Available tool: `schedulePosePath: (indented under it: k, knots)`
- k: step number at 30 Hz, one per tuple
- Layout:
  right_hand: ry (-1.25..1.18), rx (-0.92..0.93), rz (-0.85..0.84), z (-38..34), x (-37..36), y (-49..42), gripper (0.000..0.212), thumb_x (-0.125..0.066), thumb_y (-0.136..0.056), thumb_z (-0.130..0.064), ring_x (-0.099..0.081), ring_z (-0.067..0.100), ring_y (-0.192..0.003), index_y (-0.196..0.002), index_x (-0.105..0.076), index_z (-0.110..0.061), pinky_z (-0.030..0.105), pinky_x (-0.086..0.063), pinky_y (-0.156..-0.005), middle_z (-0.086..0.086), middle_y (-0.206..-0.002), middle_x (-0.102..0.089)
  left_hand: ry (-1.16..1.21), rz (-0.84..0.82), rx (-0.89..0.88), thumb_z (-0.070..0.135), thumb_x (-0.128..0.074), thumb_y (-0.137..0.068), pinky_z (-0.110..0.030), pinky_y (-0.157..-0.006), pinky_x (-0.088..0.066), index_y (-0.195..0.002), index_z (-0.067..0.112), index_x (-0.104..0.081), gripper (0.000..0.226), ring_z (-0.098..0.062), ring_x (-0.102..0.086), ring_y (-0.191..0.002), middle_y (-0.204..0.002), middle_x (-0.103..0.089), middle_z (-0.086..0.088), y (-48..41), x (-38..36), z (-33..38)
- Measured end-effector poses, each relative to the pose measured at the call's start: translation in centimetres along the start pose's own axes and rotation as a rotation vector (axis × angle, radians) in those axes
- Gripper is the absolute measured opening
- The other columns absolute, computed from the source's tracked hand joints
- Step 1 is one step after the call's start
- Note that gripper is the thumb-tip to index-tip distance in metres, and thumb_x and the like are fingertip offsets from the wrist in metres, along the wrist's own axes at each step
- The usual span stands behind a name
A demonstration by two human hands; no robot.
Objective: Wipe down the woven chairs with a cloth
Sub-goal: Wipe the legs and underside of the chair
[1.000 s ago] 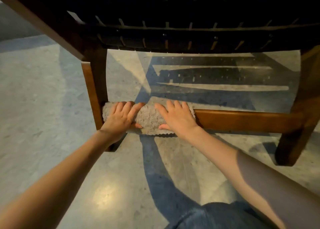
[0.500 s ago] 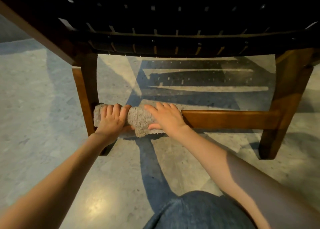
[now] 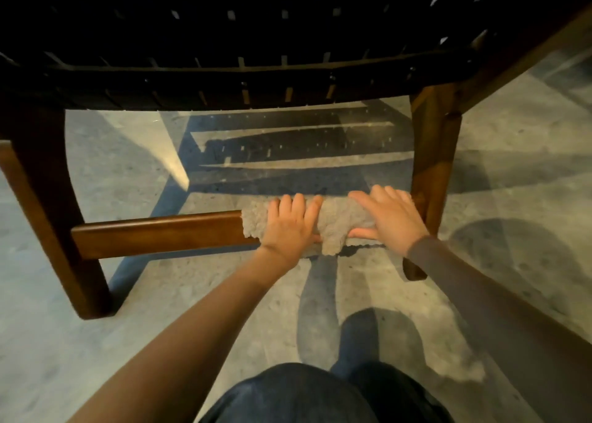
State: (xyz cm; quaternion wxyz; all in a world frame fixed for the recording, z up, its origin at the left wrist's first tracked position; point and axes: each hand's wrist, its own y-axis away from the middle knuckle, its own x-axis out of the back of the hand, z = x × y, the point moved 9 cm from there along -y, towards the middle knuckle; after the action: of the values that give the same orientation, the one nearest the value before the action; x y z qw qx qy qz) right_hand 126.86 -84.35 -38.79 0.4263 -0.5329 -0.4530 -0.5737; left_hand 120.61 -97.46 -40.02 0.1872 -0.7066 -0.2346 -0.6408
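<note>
Here the cloth (image 3: 336, 224) lies draped over the low wooden rail (image 3: 157, 233) of the chair, bunched between and under both hands. Its long axis runs along the rail, left to right across the view, with a ragged edge sticking out just past the left hand (image 3: 288, 225) and a fold hanging down below the rail between the two hands.

The left hand grips the cloth with its fingers curled over the top of the rail and the thumb tucked in at the front. The right hand (image 3: 392, 219) lies the same way, fingers laid over the top and thumb pressed along the front face of the cloth. How far the fingertips wrap round the back is hard to tell, since the rail hides them.

Just beyond the right hand stands the chair's right leg (image 3: 432, 166), touching or nearly touching the little finger. To the left of the left hand the bare rail runs on to the other leg (image 3: 57, 214). Above both hands hangs the dark woven seat (image 3: 256, 38). Nearer than the hands, a knee (image 3: 304, 394) in blue denim sits over the stone floor (image 3: 96, 342).
</note>
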Motion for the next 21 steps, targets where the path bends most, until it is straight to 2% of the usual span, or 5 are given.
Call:
schedulePosePath:
  k: [4,9,12,18,21]
  knots:
    - [-0.001,-0.053,-0.004,3.4,-0.4,0.8,0.071,-0.059,-0.08,-0.062,-0.043,0.024,-0.097,-0.138,-0.038,-0.028,0.035,-0.03,-0.084,0.005,-0.105,-0.046,-0.054,0.057,-0.031,0.063,-0.042,-0.089,-0.035,-0.091,-0.038,-0.145,0.017,-0.027,0.074,-0.024,-0.049,-0.107,-0.125,-0.048,-0.006,-2.1,1.2,3.9]
    - [-0.175,-0.103,-0.076,3.2,-0.9,0.8,0.073,-0.047,-0.079,-0.073,-0.034,0.024,-0.113,-0.139,-0.029,-0.035,0.039,-0.022,-0.1,0.003,-0.121,-0.039,0.477,-0.062,-0.106,0.052,-0.021,-0.098,-0.029,-0.093,-0.018,-0.147,0.025,-0.02,0.055,-0.02,-0.034,-0.112,-0.133,-0.04,-0.002,-2.2,0.5,2.6]
    - [-0.267,-0.083,-0.211,3.1,-1.0,1.5,0.089,-0.034,-0.07,-0.085,-0.024,0.025,-0.131,-0.146,-0.017,-0.04,0.045,-0.011,-0.113,0.001,-0.139,-0.033,0.55,-0.095,-0.046,0.037,-0.03,-0.102,-0.028,-0.104,-0.019,-0.148,0.025,-0.024,0.048,-0.021,-0.035,-0.125,-0.141,-0.042,-0.002,-1.7,0.7,0.3]
    - [-0.264,-0.096,0.056,1.7,3.3,2.5,0.042,-0.045,-0.1,-0.029,-0.043,0.019,-0.12,-0.141,-0.042,-0.033,0.032,-0.028,-0.102,-0.002,-0.132,-0.054,0.475,0.119,0.073,0.032,-0.044,-0.099,-0.029,-0.094,-0.037,-0.128,0.024,-0.057,0.033,-0.018,-0.047,-0.112,-0.125,-0.058,0.0,0.4,3.6,-3.3]
    - [-0.091,-0.088,0.096,0.5,5.2,2.1,0.033,-0.046,-0.1,-0.027,-0.044,0.018,-0.109,-0.132,-0.055,-0.033,0.031,-0.031,-0.089,-0.004,-0.122,-0.058,0.328,0.211,0.154,0.035,-0.046,-0.098,-0.028,-0.084,-0.035,-0.121,0.027,-0.063,0.03,-0.02,-0.043,-0.102,-0.115,-0.053,-0.002,1.1,5.6,-4.3]
